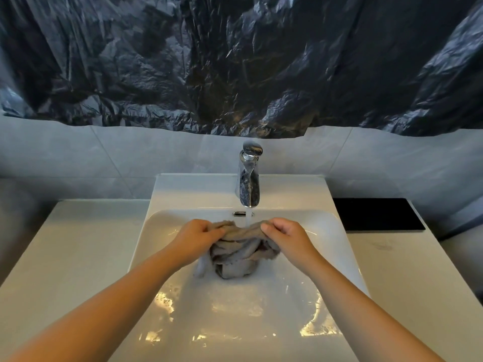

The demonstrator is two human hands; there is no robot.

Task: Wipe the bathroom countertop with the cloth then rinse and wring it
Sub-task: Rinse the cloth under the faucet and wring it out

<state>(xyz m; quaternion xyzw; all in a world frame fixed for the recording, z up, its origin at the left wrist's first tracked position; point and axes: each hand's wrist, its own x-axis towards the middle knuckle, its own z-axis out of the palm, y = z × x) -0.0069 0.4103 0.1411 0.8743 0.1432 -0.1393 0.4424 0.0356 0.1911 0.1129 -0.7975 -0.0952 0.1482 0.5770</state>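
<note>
The grey cloth (239,246) hung between the two hands over the white sink (162,223), its upper edge stretched across from one hand to the other. The left hand (198,237) gripped the cloth's left end, fingers curled around the fabric, and the right hand (283,235) pinched its right end with fingers bent and thumb on top. A thin stream of water (249,218) ran from the chrome faucet (249,178) and struck the stretched edge midway between the hands. The rest of the cloth sagged in wet, bunched folds below and between the wrists, inside the basin. The pale table (65,244) lay on either side of the sink, and a black mat (379,214) sat on its right part.
</note>
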